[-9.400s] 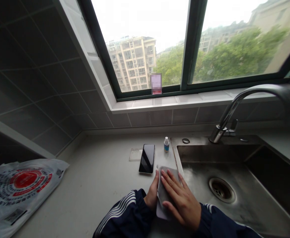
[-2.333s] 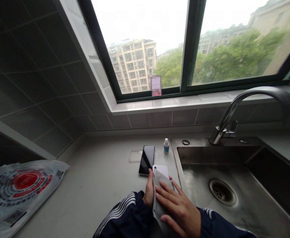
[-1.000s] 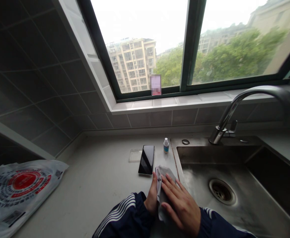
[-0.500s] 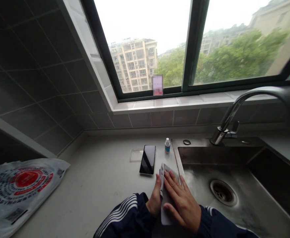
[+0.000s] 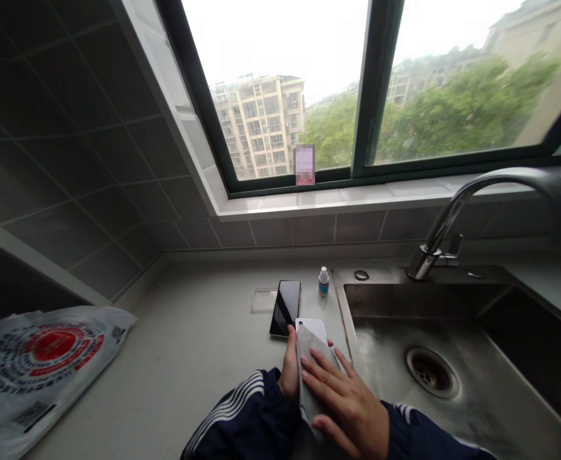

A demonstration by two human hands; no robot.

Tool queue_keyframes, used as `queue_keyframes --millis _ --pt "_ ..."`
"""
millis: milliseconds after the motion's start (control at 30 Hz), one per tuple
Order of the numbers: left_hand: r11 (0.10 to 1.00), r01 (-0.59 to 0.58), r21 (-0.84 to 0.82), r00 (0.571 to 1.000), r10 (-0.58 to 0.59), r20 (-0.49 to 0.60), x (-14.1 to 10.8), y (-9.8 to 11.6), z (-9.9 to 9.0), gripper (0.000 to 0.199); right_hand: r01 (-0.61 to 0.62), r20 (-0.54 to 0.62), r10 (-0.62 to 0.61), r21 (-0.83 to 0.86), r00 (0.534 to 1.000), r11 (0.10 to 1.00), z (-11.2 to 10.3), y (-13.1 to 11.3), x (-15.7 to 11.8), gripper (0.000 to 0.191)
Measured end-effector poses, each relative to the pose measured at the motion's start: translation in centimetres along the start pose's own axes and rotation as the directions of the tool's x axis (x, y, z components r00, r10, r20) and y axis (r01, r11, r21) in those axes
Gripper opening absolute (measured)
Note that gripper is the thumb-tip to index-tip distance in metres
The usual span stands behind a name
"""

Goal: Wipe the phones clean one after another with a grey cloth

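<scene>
"Where's the white phone (image 5: 315, 328)?"

"In the left hand (image 5: 287, 369), near the sink (image 5: 405, 300): thumb along one edge, a fingertip showing at the other, the rest hidden."

"And the right hand (image 5: 350, 399)?"

"Fingers flat, slightly spread, on the cloth (image 5: 310, 401) over its back."

"Nearly done?"

"Midway through wiping, I'd guess; only the top end is uncovered. Whether the black phone (image 5: 285, 308) is wiped, I can't tell. The bottle (image 5: 323, 282) stands capped."

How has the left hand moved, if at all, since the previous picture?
Yes: the left hand shifted left and slightly forward; in view, its thumb now overlaps the resting black phone.
</scene>
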State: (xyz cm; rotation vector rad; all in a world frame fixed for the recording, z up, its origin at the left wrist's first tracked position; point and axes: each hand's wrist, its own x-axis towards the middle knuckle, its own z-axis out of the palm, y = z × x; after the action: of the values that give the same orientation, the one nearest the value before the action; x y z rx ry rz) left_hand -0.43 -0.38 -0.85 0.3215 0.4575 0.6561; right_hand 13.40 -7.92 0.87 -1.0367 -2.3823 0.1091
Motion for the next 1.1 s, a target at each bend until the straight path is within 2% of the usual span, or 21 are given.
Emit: queue_keyframes --millis 100,167,433,667,1100 --pt "0.999 0.032 -0.01 0.99 -0.033 -0.135 0.03 0.17 -0.14 0.085 0.044 -0.006 -0.044 0.022 0.999 0.999 -0.39 -0.2 0.13 0.051" --pt "1.0 0.028 0.006 0.985 -0.026 -0.169 -0.01 0.3 -0.03 0.086 0.06 -0.006 -0.059 0.034 0.998 0.998 -0.56 -0.29 0.16 0.05" --pt "1.0 0.003 -0.002 0.993 -0.003 -0.121 -0.27 0.49 0.55 0.083 0.057 -0.009 -0.057 0.056 0.998 0.997 -0.76 -0.4 0.2 0.043" --pt "1.0 0.021 0.014 0.985 -0.018 -0.17 -0.19 0.52 0.54 0.084 0.028 -0.014 -0.027 0.067 1.0 0.997 -0.34 -0.24 0.18 0.041" --pt "0.999 0.025 0.022 0.982 -0.02 -0.185 0.15 0.29 0.01 0.086 -0.004 -0.01 0.005 0.077 1.0 0.997 -0.12 -0.11 0.12 0.042"
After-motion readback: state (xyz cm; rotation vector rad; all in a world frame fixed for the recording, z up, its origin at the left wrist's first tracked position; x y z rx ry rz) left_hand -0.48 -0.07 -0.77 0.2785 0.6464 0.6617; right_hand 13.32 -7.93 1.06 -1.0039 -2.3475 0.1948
